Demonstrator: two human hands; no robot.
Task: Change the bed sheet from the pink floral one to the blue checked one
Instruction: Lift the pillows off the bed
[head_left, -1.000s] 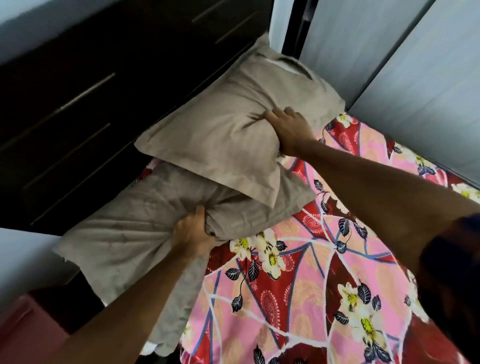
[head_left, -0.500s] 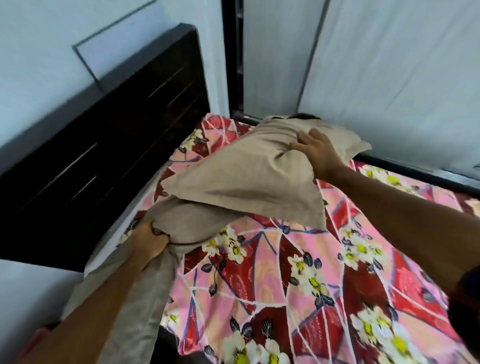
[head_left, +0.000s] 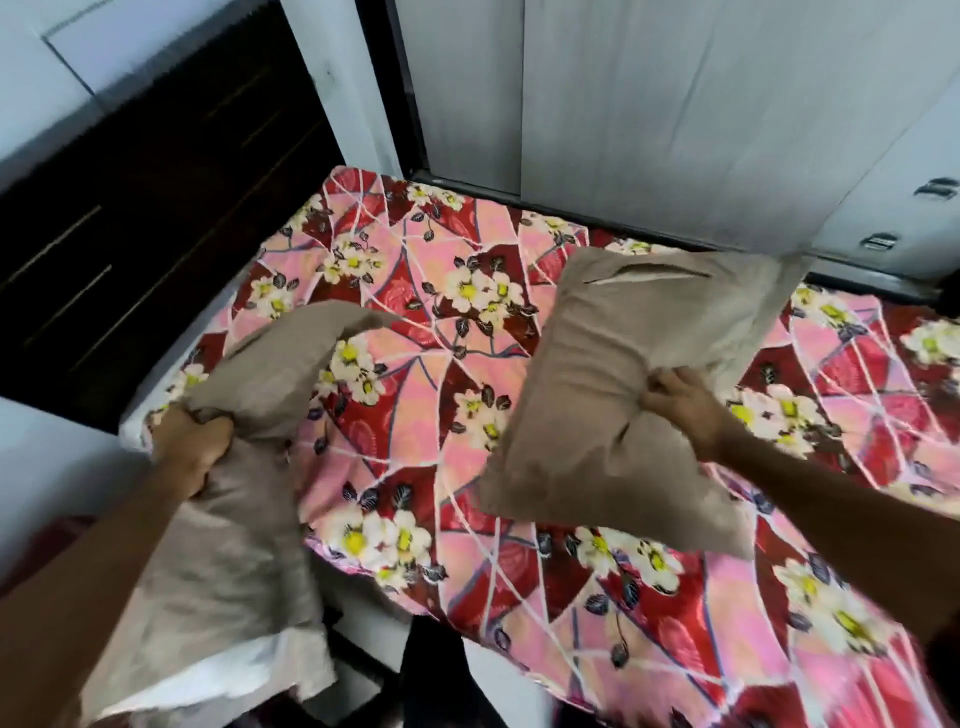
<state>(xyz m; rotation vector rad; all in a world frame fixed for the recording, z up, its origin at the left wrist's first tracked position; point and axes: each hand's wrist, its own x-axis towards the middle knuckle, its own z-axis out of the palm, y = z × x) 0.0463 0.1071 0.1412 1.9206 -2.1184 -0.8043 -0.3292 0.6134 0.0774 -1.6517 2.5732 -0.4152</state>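
Note:
The pink floral sheet (head_left: 415, 405) covers the bed. My left hand (head_left: 189, 447) grips a beige pillow (head_left: 244, 519) by its middle; that pillow hangs over the bed's near left edge, white stuffing showing at its lower end. My right hand (head_left: 680, 408) grips a second beige pillow (head_left: 602, 395) and holds it lifted above the sheet, to the right of the first. The two pillows are apart. No blue checked sheet is in view.
A dark wooden headboard (head_left: 130, 223) stands at the left. Pale wardrobe doors (head_left: 675, 104) with handles run along the bed's far side. White bed frame (head_left: 488, 675) and a dark gap show below the sheet's near edge.
Both pillows have come off the head of the bed. The right one swung to the right and nearer me; the left one dropped over the near edge. The head of the sheet is now bare.

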